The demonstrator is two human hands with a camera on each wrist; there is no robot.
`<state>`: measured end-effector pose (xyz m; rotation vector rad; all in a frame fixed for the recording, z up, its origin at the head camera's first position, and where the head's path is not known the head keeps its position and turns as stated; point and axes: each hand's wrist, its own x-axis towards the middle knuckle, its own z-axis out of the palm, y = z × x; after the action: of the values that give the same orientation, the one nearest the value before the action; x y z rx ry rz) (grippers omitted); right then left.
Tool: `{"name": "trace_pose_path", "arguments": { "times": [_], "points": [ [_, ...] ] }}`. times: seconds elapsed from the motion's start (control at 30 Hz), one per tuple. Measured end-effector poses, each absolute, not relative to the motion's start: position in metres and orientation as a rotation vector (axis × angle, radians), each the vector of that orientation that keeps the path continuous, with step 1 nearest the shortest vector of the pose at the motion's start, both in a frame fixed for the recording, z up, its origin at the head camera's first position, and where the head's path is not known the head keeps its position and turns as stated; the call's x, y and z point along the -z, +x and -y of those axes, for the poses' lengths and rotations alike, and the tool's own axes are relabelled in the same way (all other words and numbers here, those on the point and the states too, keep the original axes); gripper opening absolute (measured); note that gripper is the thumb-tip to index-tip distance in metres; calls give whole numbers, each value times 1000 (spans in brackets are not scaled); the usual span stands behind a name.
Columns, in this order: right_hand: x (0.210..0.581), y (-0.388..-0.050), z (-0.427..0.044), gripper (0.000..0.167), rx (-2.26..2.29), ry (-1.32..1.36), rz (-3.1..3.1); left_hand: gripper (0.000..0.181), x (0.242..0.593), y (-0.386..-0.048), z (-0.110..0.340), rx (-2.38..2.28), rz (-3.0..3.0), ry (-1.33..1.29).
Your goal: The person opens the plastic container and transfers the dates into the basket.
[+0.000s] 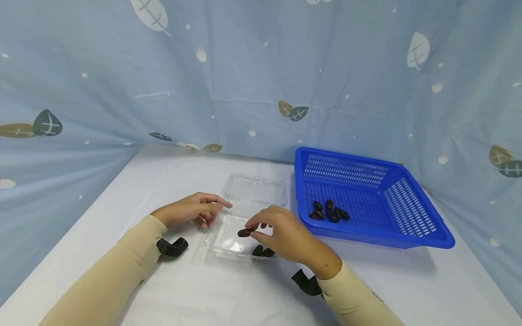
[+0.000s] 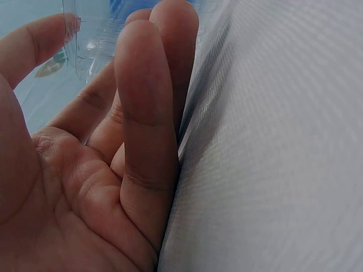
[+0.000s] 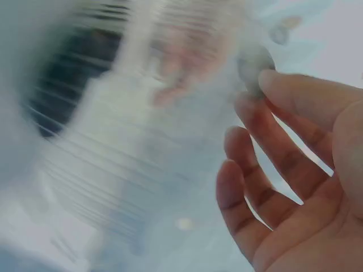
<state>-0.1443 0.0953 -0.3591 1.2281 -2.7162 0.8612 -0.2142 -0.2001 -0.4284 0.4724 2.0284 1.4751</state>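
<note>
A clear plastic clamshell box lies open on the table, its lid folded back to the far side. Over the box, my right hand pinches a dark brown date between thumb and fingertips; in the right wrist view that date is blurred. A couple of dates lie in the near right corner of the box, partly behind the right hand. My left hand rests at the box's left side with relaxed fingers, a fingertip against the clear plastic in the left wrist view.
A blue plastic basket with slotted walls stands to the right of the box. Several dates lie in its near left part. A white cloth covers the table, and a blue leaf-patterned curtain hangs behind it.
</note>
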Motion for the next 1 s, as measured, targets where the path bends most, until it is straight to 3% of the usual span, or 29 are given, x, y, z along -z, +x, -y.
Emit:
{"name": "trace_pose_path", "arguments": {
  "times": [0.17, 0.47, 1.0],
  "points": [
    [339, -146, -110, 21, -896, 1185, 2439, 43, 430, -214, 202, -1468, -2039, 458],
    [322, -168, -149, 20, -861, 798, 2400, 42, 429, -213, 203, -1466, -2039, 464],
    [334, -207, -218, 20, -748, 314, 2805, 44, 430, -216, 200, -1457, -2042, 467]
  ]
}}
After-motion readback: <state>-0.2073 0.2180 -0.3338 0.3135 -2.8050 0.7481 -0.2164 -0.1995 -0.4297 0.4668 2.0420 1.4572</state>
